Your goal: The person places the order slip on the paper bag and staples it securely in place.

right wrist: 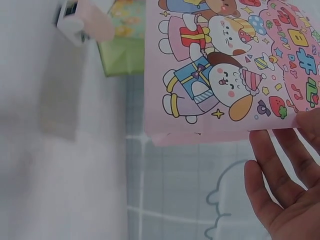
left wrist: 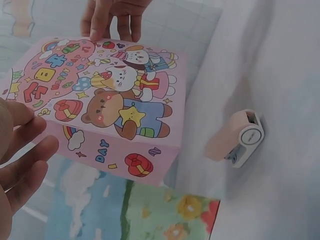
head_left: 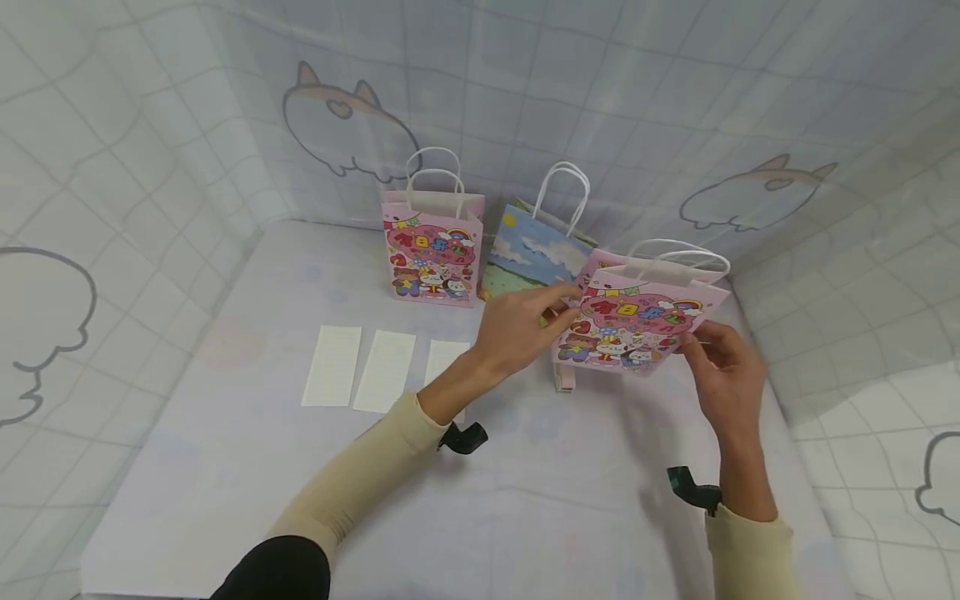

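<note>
Between my two hands a pink gift bag (head_left: 633, 321) with cartoon animals and white rope handles is held tilted above the table. My left hand (head_left: 525, 325) grips its left edge; in the left wrist view the fingers (left wrist: 27, 172) curve beside the bag's side panel. On the opposite edge my right hand (head_left: 723, 375) pinches the paper, thumb on the printed front and fingers (right wrist: 272, 170) behind. Below the bag, a small pink and white stapler (left wrist: 240, 137) lies on the table, partly hidden in the head view.
A second pink gift bag (head_left: 433, 250) stands at the back. Beside it leans a blue and green gift bag (head_left: 536, 246) with a sky print, partly covered by the held bag. Three white paper cards (head_left: 332, 367) lie in a row on the left, one partly behind my left arm.
</note>
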